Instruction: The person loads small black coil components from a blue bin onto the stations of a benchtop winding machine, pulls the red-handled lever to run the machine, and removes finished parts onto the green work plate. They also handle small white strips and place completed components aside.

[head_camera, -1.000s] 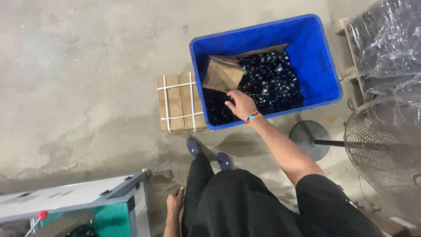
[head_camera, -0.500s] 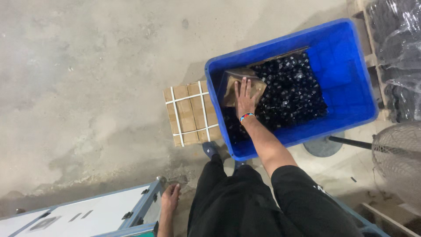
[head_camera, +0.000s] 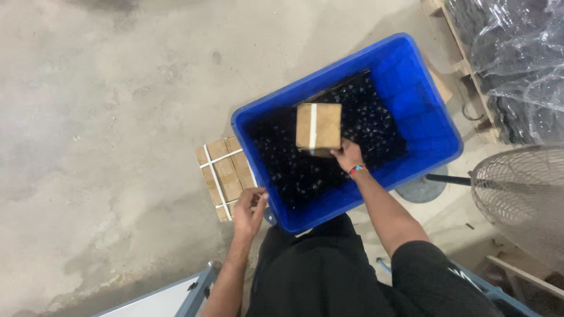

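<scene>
A cardboard box (head_camera: 318, 126) is gripped by the right hand (head_camera: 348, 156) over the blue bin (head_camera: 432, 120) of small black parts (head_camera: 305, 167). The left hand (head_camera: 251, 210) is held open, touching the bin's near corner, beside a strapped bundle (head_camera: 223, 176).

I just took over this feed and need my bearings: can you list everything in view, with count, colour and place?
Bin: one, blue plastic, centre right on the floor.
Small parts: many, glossy black, filling the bin.
Cardboard box: one, brown with a pale tape strip, over the bin.
Strapped bundle: one, brown with white straps, on the floor left of the bin.
Fan: one, wire guard, round base, right edge.
Plastic-wrapped load: one, dark, on a wooden pallet, top right.
Metal frame: grey-blue, bottom edge.
Floor: bare grey concrete.
Right hand: holding the box's lower edge.
Left hand: open, at the bin's near corner.
</scene>
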A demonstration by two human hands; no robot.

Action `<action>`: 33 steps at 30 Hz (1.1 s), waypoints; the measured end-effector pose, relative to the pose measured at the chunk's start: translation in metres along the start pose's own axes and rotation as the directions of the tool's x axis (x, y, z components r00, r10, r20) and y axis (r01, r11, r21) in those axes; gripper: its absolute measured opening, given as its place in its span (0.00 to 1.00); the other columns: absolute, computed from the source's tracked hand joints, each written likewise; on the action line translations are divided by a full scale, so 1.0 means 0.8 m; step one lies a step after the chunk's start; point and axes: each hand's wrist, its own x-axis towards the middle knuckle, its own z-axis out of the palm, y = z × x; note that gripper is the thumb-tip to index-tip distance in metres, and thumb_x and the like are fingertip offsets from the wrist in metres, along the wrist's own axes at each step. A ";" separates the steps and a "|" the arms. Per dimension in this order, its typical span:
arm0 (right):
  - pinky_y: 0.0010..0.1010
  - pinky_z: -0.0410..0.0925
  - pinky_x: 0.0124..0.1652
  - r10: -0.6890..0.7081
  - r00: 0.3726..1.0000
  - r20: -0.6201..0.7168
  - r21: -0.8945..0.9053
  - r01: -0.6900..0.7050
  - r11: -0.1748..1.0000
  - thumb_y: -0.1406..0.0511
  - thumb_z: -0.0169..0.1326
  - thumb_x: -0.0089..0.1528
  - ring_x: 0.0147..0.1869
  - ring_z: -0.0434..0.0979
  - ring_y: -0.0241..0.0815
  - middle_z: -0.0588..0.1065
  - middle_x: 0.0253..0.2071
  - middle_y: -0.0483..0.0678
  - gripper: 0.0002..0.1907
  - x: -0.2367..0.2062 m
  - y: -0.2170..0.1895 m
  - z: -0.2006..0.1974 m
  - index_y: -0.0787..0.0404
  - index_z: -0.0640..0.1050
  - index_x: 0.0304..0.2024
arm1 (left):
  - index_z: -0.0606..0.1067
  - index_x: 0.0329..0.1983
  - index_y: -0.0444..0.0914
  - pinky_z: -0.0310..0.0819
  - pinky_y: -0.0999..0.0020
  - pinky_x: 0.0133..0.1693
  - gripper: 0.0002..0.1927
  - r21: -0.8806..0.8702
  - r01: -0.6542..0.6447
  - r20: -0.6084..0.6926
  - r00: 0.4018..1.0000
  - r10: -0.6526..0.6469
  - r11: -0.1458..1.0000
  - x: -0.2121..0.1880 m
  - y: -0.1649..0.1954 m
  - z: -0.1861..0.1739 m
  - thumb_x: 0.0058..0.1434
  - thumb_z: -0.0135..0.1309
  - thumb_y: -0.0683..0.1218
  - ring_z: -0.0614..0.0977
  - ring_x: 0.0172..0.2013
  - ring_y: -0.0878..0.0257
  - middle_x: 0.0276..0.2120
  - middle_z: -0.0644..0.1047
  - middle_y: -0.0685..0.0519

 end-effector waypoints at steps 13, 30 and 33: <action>0.36 0.75 0.45 -0.005 0.909 0.417 0.070 -0.026 0.997 0.61 0.64 0.58 0.43 0.84 0.48 0.82 0.40 0.52 0.15 0.055 0.022 -0.081 0.58 0.80 0.46 | 0.80 0.41 0.37 0.77 0.51 0.48 0.16 0.774 -0.001 0.096 0.989 -0.116 0.634 0.161 0.065 0.260 0.67 0.56 0.55 0.81 0.45 0.45 0.40 0.81 0.41; 0.54 0.49 0.71 0.704 0.694 0.152 -0.413 -0.603 0.683 0.30 0.57 0.51 0.78 0.44 0.75 0.50 0.75 0.72 0.62 0.108 0.116 -0.082 0.46 0.51 0.78 | 0.56 0.78 0.44 0.53 0.44 0.69 0.55 0.587 0.370 -0.022 0.896 -0.443 0.720 0.130 -0.003 0.350 0.56 0.59 0.76 0.51 0.74 0.31 0.73 0.52 0.30; 0.60 0.50 0.66 0.765 0.643 0.039 -0.438 -0.677 0.591 0.31 0.57 0.48 0.77 0.43 0.75 0.44 0.76 0.72 0.61 0.103 0.083 -0.045 0.42 0.52 0.77 | 0.55 0.78 0.53 0.50 0.44 0.70 0.55 0.491 0.511 -0.144 0.846 -0.513 0.706 0.157 -0.010 0.352 0.52 0.57 0.77 0.47 0.73 0.28 0.74 0.41 0.30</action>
